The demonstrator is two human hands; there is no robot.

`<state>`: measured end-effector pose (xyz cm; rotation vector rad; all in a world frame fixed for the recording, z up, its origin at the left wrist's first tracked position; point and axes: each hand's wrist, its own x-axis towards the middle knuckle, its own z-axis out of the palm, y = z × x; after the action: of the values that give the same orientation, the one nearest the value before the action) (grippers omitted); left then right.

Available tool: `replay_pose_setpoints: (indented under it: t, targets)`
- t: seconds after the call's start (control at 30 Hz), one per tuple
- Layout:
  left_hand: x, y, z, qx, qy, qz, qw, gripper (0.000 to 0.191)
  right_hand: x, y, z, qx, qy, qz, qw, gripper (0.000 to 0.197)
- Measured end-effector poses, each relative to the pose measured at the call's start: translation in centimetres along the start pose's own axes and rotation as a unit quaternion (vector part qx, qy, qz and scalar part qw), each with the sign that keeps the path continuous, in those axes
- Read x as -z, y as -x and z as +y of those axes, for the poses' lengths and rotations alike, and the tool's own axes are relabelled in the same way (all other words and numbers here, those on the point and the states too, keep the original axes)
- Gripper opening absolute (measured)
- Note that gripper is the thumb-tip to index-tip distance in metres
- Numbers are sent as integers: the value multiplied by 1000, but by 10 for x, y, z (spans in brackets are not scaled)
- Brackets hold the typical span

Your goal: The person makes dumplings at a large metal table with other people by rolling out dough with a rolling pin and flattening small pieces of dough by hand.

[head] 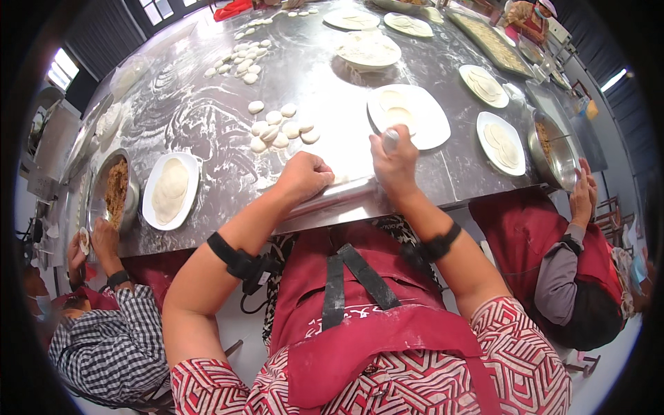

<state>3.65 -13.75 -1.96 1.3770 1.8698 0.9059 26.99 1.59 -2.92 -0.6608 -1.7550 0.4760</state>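
Observation:
My left hand [307,179] rests near the table's front edge, its fingertips pinched at a pale bit of dough whose shape is mostly hidden. My right hand [395,158] is closed around a rolling pin [390,139], whose light rounded end shows above the fist. Just beyond my right hand, a white square plate [433,122] holds flat dough wrappers [397,111]. Beyond my left hand, several small flattened dough pieces [280,140] lie in a loose cluster on the floured metal table [218,124].
Left are a white plate of wrappers [147,207] and a metal bowl of filling [134,194], with a co-worker's hand [105,241] at it. A flour bowl [368,65] stands farther back. On the right, a co-worker's hands [582,192] are beside another filling bowl [563,166].

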Motion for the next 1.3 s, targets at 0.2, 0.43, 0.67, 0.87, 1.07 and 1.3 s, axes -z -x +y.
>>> replay_pose_setpoints:
  t: [0.2, 0.43, 0.67, 0.87, 1.07, 1.3]
  targets:
    - [7, -40, -5, -37, -101, 2, 994, 24, -41, -22, -4, -16, -1, -25, 1000, 37]
    - [19, -18, -16, 46, 40, -68, 996, 22, 17, 15, -5, 48, -45, -2, 998, 30]
    - [30, -45, -15, -57, -100, -45, 992, 22, -57, -40, -8, 14, -4, -30, 999, 36]
    - [30, -20, -24, 4, 20, -73, 997, 22, 22, 26, -16, 51, -36, -29, 998, 28]
    - [45, -42, -6, -99, -119, -69, 986, 30, -62, -51, -9, 28, -17, -37, 999, 39]
    - [39, -5, -18, -45, -18, -70, 996, 26, 15, 31, -17, 56, 14, -48, 997, 37]
